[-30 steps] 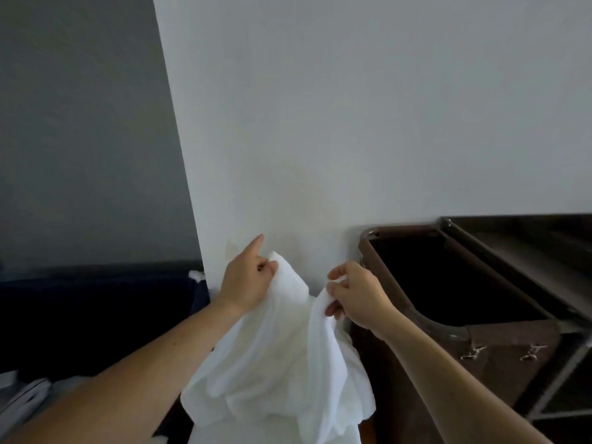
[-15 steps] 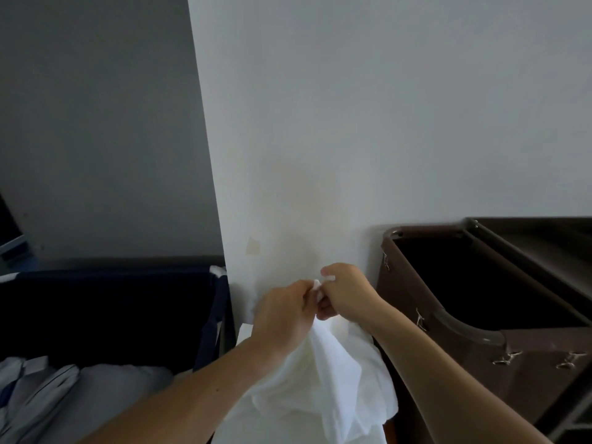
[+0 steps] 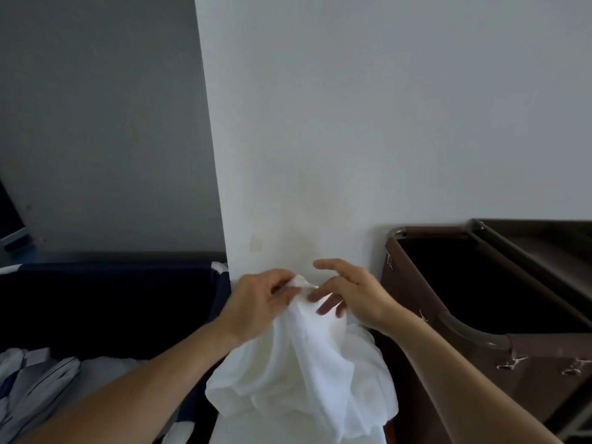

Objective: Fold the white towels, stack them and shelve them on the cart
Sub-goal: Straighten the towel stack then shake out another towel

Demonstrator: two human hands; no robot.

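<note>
Left hand (image 3: 261, 304) pinches the white towel (image 3: 301, 366) at its top edge, and the cloth hangs bunched in front of the wall corner. Right hand (image 3: 350, 294) is just beside it, fingers loose and spread, tips touching the fabric. The brown cart (image 3: 528, 350) stands to the right, a navy bin (image 3: 112, 299) to the left

Housekeeping laundry area: brown cart (image 3: 538, 389), navy linen hamper (image 3: 128, 271).

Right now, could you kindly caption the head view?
Left hand holds a white towel up; right hand, fingers spread, touches it beside a brown cart.
</note>
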